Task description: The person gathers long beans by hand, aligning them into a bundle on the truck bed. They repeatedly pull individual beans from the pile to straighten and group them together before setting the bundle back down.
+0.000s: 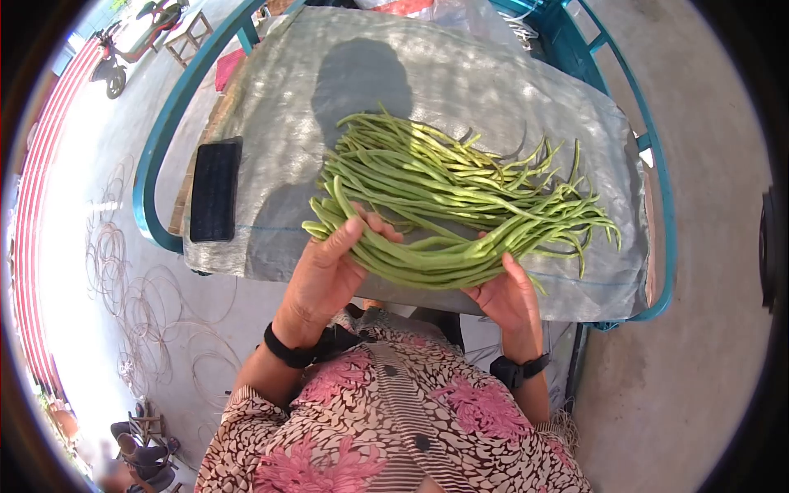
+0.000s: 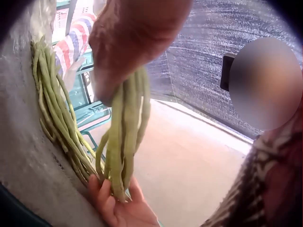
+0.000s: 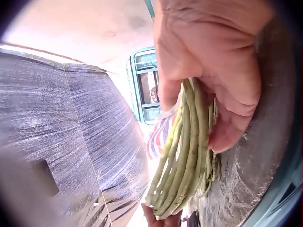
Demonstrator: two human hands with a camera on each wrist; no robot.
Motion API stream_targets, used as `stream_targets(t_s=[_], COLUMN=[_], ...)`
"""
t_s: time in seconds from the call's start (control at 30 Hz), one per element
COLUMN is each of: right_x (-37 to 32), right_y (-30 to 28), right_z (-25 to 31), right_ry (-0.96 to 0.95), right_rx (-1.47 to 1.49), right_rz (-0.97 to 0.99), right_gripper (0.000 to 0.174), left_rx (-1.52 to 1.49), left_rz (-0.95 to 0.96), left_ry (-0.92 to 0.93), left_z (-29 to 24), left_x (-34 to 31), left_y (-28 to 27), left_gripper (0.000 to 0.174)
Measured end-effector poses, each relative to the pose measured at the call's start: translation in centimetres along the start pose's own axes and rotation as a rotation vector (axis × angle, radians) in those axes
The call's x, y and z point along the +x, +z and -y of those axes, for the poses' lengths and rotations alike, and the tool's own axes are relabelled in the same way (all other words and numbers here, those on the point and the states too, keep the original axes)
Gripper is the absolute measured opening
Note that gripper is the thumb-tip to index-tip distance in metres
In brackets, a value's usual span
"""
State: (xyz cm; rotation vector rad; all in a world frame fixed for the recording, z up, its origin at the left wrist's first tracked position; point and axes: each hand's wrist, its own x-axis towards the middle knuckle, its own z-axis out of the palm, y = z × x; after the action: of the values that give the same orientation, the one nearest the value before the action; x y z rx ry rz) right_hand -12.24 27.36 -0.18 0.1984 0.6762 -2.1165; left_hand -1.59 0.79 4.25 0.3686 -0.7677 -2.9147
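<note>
Grips a bundle of long beans (image 1: 427,261) at the near edge of the table (image 1: 493,90) — left hand (image 1: 325,267), right hand (image 1: 511,297), fingers clamped round its ends. Curl plain only from the wrists; full spread of the pile (image 1: 460,185) only from the head.

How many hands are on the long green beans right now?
2. The left hand grips the bunch of long green beans at its left end; the right hand grips its right end, over the near edge of the grey woven sheet.
</note>
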Motion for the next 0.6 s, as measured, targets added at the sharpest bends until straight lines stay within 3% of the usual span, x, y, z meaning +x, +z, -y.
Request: stream_targets(t_s=[0.13,0.17,0.4,0.6], right_x=[0.0,0.2,0.3,0.3], right_y=[0.1,-0.3,-1.1,-1.3], right_z=[-0.2,-0.4,-0.5,-0.3], right_ry=[-0.024,-0.055,-0.101,-0.185], right_rx=[-0.093,-0.094,-0.027,0.097], right_rz=[0.035,-0.030,-0.043,0.110], right_gripper=[0.046,0.047,0.044,0.046], left_rx=[-0.073,-0.072,-0.172,-0.237], left_rz=[-0.445,-0.449,-0.351,-0.252], left_ry=[0.009,-0.021,-0.071,-0.088], left_z=[0.9,1.2,1.4,1.7], left_x=[0.2,0.3,1.0,1.1], left_y=[-2.3,-3.2,-3.2,-2.1], left_gripper=[0.054,0.063,0.060,0.058])
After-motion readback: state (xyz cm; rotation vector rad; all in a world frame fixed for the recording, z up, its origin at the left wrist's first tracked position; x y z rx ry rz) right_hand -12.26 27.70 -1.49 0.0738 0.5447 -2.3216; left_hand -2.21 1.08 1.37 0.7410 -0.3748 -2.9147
